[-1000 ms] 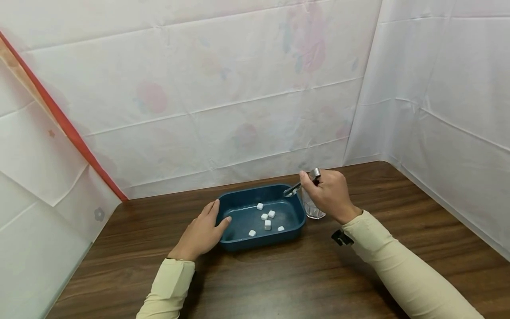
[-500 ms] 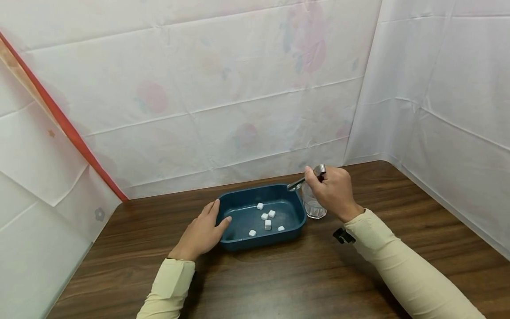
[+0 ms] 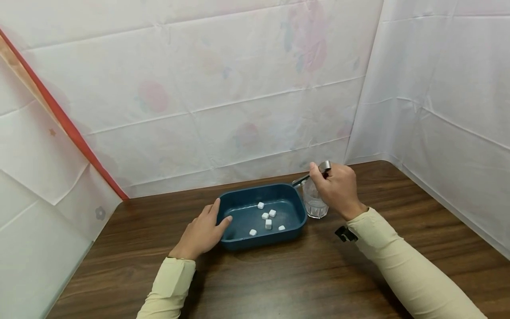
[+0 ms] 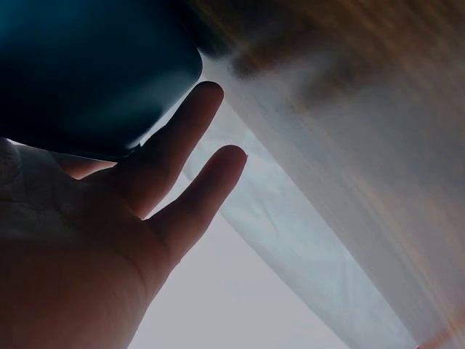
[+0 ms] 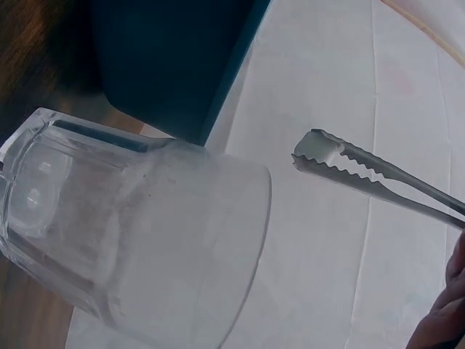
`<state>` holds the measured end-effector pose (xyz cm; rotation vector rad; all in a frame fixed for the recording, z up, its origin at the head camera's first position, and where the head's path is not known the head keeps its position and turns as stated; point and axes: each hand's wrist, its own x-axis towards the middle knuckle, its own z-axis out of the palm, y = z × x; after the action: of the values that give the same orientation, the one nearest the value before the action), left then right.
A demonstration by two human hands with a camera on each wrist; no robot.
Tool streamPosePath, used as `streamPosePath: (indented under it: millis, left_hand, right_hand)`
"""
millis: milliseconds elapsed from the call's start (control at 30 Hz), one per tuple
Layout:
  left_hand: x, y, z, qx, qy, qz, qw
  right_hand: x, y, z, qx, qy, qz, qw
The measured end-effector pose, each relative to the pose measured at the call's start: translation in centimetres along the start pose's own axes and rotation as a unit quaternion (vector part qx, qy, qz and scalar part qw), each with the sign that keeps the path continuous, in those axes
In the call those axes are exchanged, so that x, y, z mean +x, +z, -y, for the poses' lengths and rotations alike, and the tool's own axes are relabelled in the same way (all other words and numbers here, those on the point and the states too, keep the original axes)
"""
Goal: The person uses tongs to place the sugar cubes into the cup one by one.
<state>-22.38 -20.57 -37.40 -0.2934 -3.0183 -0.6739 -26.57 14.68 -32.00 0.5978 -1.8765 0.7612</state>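
My right hand [image 3: 338, 188] grips small metal tongs [image 3: 307, 178], their serrated tips pinching a white cube [image 5: 317, 145]. In the head view the tips overlap the tray's far right corner. The right wrist view shows them apart from the rim of a clear glass tumbler [image 3: 316, 206], on its mouth side. That tumbler stands against the right side of a dark blue rectangular tray [image 3: 263, 242]. Several white cubes [image 3: 268, 224] lie scattered on the tray's floor. My left hand [image 3: 201, 232] rests at the tray's left edge, thumb over the inside, straight fingers along the outside.
Everything stands on a dark wood-grain table [image 3: 271, 283]. White patterned sheeting [image 3: 223, 110] hangs behind the table's far edge and along both sides. A red strip [image 3: 71, 128] runs down the sheeting at the left.
My right hand has moved right and slightly up and away, drawing the tongs from over the tray's inside to its far right corner by the tumbler. My left hand has stayed put.
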Motion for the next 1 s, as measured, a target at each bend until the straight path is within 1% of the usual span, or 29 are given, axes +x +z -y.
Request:
streamPosePath:
  millis: [433,600,767,1000]
  left_hand:
    - [0.1,0.0,-0.1,-0.001,-0.005,0.007,1.0000]
    - [0.1,0.0,-0.2,-0.002,-0.010,0.009,0.9999]
    - [0.2,0.1,-0.3,-0.004,-0.006,0.008,0.9999]
    - [0.2,0.3,-0.5,-0.007,-0.002,0.010,0.9999]
  right_hand:
    - [0.4,-0.4,-0.3,-0.034,0.024,-0.026,0.999]
    - [0.5,-0.7,-0.5,-0.044,0.034,-0.025,0.998]
    - [0.5,-0.9,-0.6,-0.071,0.045,-0.027,0.996]
    - [0.6,-1.4,-1.0,-0.085,0.051,-0.011,0.995]
